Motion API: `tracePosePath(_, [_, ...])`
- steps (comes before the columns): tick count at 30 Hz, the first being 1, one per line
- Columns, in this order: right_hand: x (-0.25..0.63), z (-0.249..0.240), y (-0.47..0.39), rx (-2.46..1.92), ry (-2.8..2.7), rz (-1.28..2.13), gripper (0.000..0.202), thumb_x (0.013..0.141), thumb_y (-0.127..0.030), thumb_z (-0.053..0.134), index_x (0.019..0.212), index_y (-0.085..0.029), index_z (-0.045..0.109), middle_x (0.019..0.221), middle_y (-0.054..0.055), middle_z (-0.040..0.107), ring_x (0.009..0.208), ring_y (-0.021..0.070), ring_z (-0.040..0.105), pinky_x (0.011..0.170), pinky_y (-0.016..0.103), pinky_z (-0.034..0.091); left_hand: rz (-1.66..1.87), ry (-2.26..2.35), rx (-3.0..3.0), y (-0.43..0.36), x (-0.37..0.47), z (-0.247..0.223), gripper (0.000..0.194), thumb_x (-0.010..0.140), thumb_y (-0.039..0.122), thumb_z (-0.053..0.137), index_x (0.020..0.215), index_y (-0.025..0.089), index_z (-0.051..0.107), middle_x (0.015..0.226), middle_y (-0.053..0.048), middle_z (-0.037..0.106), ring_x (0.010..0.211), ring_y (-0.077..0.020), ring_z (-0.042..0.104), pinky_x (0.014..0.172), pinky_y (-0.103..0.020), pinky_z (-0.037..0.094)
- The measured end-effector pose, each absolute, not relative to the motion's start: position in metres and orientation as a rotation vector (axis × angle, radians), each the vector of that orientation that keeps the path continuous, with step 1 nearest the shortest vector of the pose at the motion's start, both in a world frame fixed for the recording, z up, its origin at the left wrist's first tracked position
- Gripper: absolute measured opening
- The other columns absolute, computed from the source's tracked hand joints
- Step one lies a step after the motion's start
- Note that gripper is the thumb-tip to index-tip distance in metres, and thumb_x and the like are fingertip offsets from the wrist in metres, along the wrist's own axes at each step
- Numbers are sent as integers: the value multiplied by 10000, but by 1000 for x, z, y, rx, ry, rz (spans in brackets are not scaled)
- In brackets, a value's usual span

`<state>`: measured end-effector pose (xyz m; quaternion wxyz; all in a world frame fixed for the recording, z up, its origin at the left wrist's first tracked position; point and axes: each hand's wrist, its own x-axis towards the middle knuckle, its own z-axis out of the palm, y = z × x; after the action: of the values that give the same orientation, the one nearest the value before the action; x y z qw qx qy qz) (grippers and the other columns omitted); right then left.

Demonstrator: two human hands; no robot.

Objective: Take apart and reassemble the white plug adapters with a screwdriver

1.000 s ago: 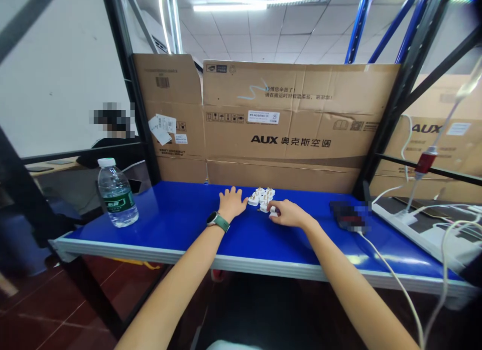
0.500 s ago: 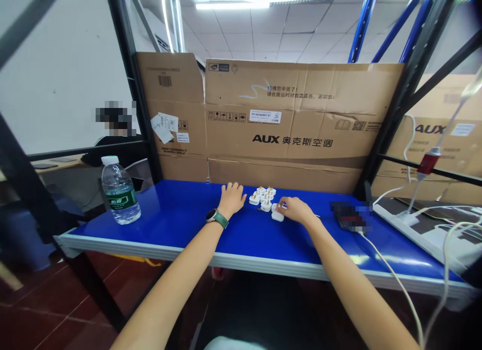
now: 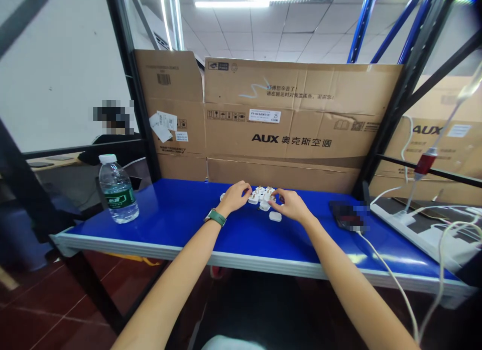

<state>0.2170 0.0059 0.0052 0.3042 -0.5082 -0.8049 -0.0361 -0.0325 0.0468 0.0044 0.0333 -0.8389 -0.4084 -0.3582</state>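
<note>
Several small white plugs with brass-coloured pins [image 3: 259, 193] lie bunched on the blue tabletop [image 3: 181, 219]. On the left of the bunch is my left hand [image 3: 236, 196], a watch on its wrist, its fingers bent towards the plugs and apart from the thumb. My right hand [image 3: 290, 205] is at the bunch's right edge, thumb and forefinger spread around a plug there; whether they touch it is unclear. Just below this hand, a plain white rounded piece [image 3: 275, 216] lies flat. Another white piece [image 3: 222, 196] shows partly behind my left hand.
A water bottle [image 3: 119, 192] stands at the left. To the right lie a blurred dark device [image 3: 347, 217] with a white cable and a white power strip [image 3: 406, 218]. Cardboard [image 3: 286, 164] closes off the back between black posts. A person [image 3: 113, 134] is beyond the left side.
My right hand has left the rounded white piece and shifted up-left to the bunch of plugs. My left hand has moved slightly right, its spread fingers now bent, uncovering a white piece.
</note>
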Motion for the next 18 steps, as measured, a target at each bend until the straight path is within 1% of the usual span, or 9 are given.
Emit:
tracePosePath(2, [212,3,3,-1209,-2260,-10,326,866,-469,664,1049,-205,719,830,49,720,723,174,632,661,245,397,-1099,-1216,-2672,45,-34,6,273,993,310,452,918,188,685,931,-56,684,835,-182,607,752,-282,416])
tracePosePath(4, [208,0,1,-1134,-2388,68,307,847,-473,697,1009,-216,744,827,43,720,714,167,620,650,241,380,-1003,-1171,-2800,43,-34,6,311,999,357,450,901,187,692,879,-40,693,775,-173,598,708,-269,396])
tracePosePath(6, [205,-2,1,-1113,-2478,135,332,822,-511,726,979,-221,763,807,39,714,696,162,604,637,241,360,-868,-1107,-2968,42,-34,5,353,1000,418,457,904,185,704,837,-26,692,734,-161,583,682,-258,379])
tracePosePath(8, [205,-2,1,-1131,-2478,179,385,816,-561,720,977,-214,763,724,25,673,648,153,565,623,246,342,-762,-1050,-3130,40,-33,4,375,977,488,496,941,187,718,825,-14,684,722,-151,571,672,-245,372])
tracePosePath(10, [207,1,1,-1123,-2355,224,426,841,-585,677,1016,-201,731,661,2,609,615,144,515,616,251,339,-693,-1029,-3249,40,-31,4,390,914,552,587,994,198,729,811,-2,660,714,-141,554,665,-234,368])
tracePosePath(12, [208,4,1,-1032,-2155,349,409,887,-579,611,1035,-203,674,696,-6,580,631,142,487,622,254,363,-625,-1065,-3331,39,-30,4,452,804,583,712,1071,218,732,755,20,604,676,-128,519,642,-227,353])
tracePosePath(15, [206,9,0,-767,-1830,754,345,909,-566,551,973,-229,585,753,-3,535,622,144,452,586,260,399,-522,-1106,-3426,37,-29,4,609,660,568,836,1164,243,725,676,55,485,619,-107,438,613,-222,320])
tracePosePath(17, [205,12,-1,-580,-1634,984,304,902,-549,553,940,-247,540,780,6,506,619,153,452,568,275,426,-494,-1081,-3471,36,-28,4,614,644,563,848,1155,240,738,654,64,424,601,-97,384,604,-223,299])
tracePosePath(18, [205,13,-1,-507,-1557,1042,286,898,-536,563,933,-255,526,805,13,503,643,161,470,589,289,454,-494,-1062,-3486,36,-28,3,598,648,559,845,1140,235,746,650,64,409,596,-95,365,601,-224,291])
